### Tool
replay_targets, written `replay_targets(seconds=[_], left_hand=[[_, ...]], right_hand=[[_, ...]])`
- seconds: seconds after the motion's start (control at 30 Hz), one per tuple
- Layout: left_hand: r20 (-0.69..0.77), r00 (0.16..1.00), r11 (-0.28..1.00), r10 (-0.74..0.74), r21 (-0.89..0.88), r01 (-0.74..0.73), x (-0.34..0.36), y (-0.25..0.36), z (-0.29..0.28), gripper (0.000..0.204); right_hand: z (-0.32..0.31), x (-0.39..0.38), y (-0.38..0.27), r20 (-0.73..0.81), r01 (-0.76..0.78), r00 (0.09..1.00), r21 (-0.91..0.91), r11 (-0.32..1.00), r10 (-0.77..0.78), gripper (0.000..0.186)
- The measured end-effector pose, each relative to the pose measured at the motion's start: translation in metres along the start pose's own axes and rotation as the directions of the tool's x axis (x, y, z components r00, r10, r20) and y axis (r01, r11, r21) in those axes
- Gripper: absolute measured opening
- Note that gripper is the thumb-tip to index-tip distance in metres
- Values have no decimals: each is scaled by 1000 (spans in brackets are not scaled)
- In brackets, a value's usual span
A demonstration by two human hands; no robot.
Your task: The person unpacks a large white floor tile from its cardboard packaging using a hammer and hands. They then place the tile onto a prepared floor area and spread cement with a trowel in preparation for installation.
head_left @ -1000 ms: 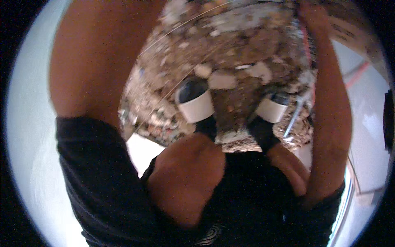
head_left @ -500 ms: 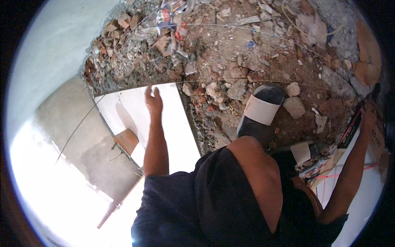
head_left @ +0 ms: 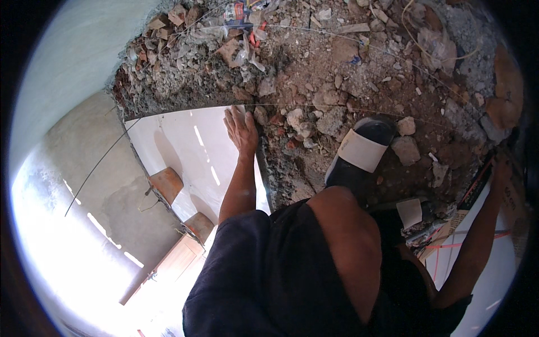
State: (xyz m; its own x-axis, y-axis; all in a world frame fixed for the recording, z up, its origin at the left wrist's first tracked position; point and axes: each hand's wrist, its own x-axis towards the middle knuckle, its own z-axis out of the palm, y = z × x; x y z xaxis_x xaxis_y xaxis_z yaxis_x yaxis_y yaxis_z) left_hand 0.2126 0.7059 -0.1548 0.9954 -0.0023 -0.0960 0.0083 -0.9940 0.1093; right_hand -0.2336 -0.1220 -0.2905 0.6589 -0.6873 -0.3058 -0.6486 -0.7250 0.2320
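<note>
Left hand point(head_left: 241, 130): palm down on a glossy white rectangular tile point(head_left: 196, 140), near its far right corner. Fingers extended, slightly apart, clamped on nothing. The tile lies ahead and to the person's left; its far edge runs alongside a bank of dark, gritty rubble point(head_left: 185, 84). Two brown, flat, roughly four-sided pieces point(head_left: 167, 184) sit along the tile's left edge, reflected in its surface.

A thin pale string point(head_left: 314, 105) extends rightward from near the tile's corner, above brown, stone-strewn earth point(head_left: 314, 67).

Right hand point(head_left: 501, 162): at far right, by the upper part of a printed brown cardboard carton point(head_left: 512, 208); too dim to tell its grip.

A black slide sandal with a broad white strap point(head_left: 362, 150) is on the earth, near a pale, blocky stone point(head_left: 405, 149).
</note>
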Motion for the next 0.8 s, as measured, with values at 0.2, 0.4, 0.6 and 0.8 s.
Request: replay_targets(seconds=[0.2,0.4,0.6,0.8], left_hand=[[6,998,996,-61,-62,61,1,2,-1,63],[43,996,997,-77,5,77,2,-2,-3,63],[12,985,983,-174,-51,174,2,2,8,58],[33,974,974,-225,0,225,4,12,10,59]], right_hand=[[-27,-5,-18,54,0,999,-83,997,5,48],[-62,-14,-44,131,9,991,-159,987,13,49],[-77,-20,-50,265,46,964,-211,976,12,49],[-37,-30,12,1,466,871,-316,826,-491,50]])
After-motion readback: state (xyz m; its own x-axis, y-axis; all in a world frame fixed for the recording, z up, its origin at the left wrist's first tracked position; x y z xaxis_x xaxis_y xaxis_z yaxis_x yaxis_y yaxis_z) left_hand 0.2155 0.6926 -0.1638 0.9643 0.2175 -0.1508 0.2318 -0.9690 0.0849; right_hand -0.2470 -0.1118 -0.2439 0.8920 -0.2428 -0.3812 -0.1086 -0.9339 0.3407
